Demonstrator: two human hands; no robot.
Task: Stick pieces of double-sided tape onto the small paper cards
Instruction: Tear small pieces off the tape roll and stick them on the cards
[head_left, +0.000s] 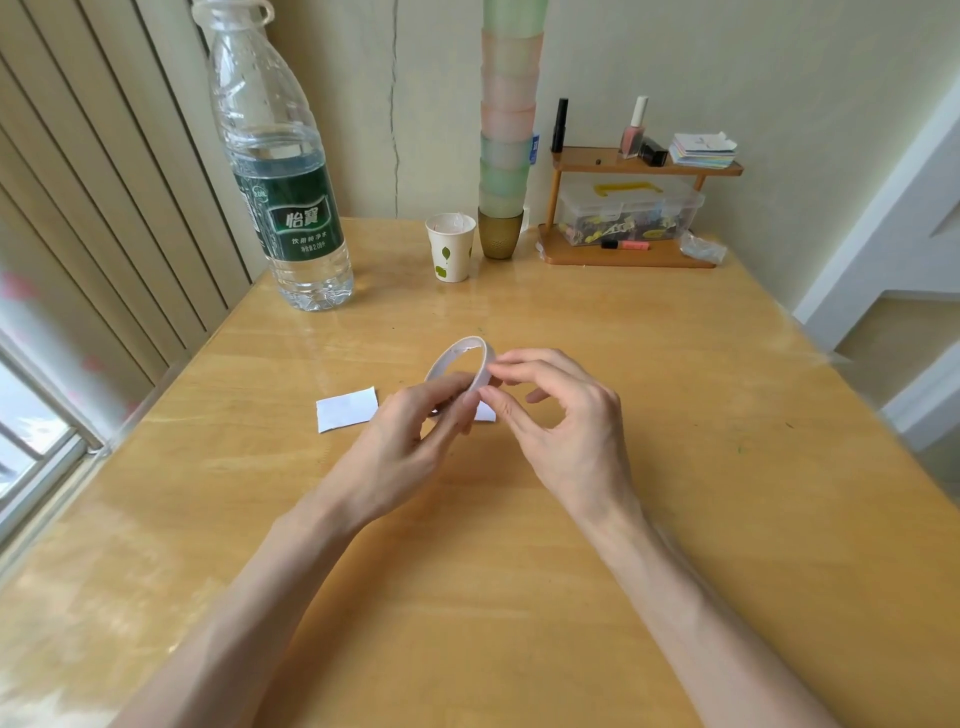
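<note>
Both hands are together above the wooden table (675, 493): the left hand (400, 447) grips the double-sided tape roll (467, 341), the right hand (563, 431) pinches its rim, probably hunting the tape end. One paper card (347, 414) lies just left of them, a second card (487, 414) peeks from underneath. Best: steady the roll, nail up the end, pull short.

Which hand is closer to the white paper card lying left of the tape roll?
Left. The left hand, gripping the tape roll, sits just right of the card; the right hand is farther right, pinching the roll's right edge.
</note>
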